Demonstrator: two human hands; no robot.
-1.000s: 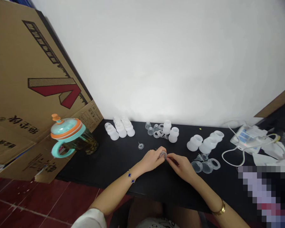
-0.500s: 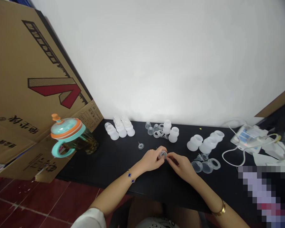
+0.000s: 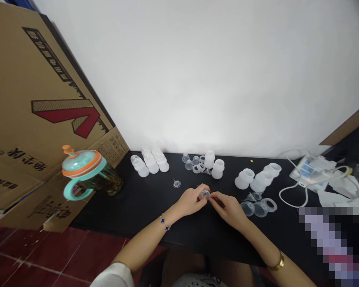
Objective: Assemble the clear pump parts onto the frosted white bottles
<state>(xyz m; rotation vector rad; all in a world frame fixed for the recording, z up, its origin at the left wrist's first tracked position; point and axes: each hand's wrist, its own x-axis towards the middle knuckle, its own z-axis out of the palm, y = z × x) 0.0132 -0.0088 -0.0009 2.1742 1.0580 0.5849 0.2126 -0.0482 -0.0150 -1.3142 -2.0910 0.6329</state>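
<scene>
My left hand (image 3: 193, 200) is closed on a small clear ring-shaped part (image 3: 204, 194) above the black table (image 3: 137, 207). My right hand (image 3: 225, 207) has its fingertips pinched at the right edge of that same part. A clear disc with a thin stem (image 3: 176, 183) lies behind my left hand. Farther back are clear caps and rings (image 3: 196, 160) beside two white bottles (image 3: 218, 169). To the right stand several open white bottles (image 3: 244, 179), with clear domes (image 3: 260, 209) and a ring (image 3: 269, 205) in front of them.
Capped white bottles (image 3: 150, 160) lie at the back left. A large jug (image 3: 86, 171) with a teal handle stands near the cardboard box (image 3: 54, 131). White cable (image 3: 306, 191) and crumpled plastic lie on the right. A white wall rises behind.
The view has shifted slightly. Both hands stay together at the clear part, with almost no visible movement.
</scene>
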